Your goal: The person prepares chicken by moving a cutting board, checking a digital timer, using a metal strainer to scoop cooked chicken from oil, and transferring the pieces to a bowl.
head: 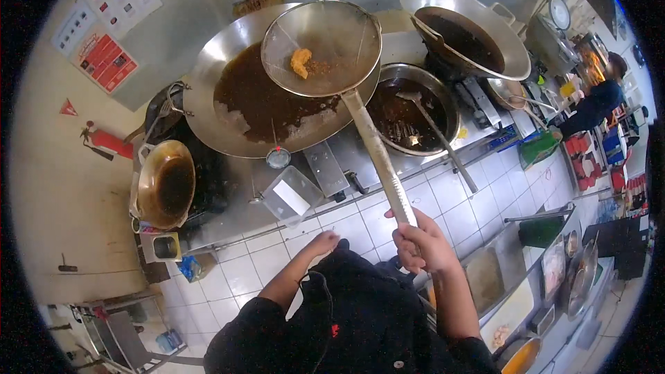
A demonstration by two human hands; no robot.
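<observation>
My right hand [423,244] grips the long metal handle of a round mesh skimmer [340,36]. One browned fried piece [300,62] and some crumbs lie in the skimmer's mesh. The skimmer is above a large metal wok [208,88] of dark oil, with foam along the oil's near edge. My left hand [323,243] hangs near my body, its fingers curled, with nothing seen in it. A probe thermometer [278,157] is at the wok's near rim. Beside it on the counter lies a clear plastic container [292,196].
A pot of dark liquid [454,114] holds a metal ladle [441,135]. Another big wok [511,52] stands behind it, and a small oily pan [149,187] is at left. A person [597,104] stands far right. Behind me is a counter with trays [514,317].
</observation>
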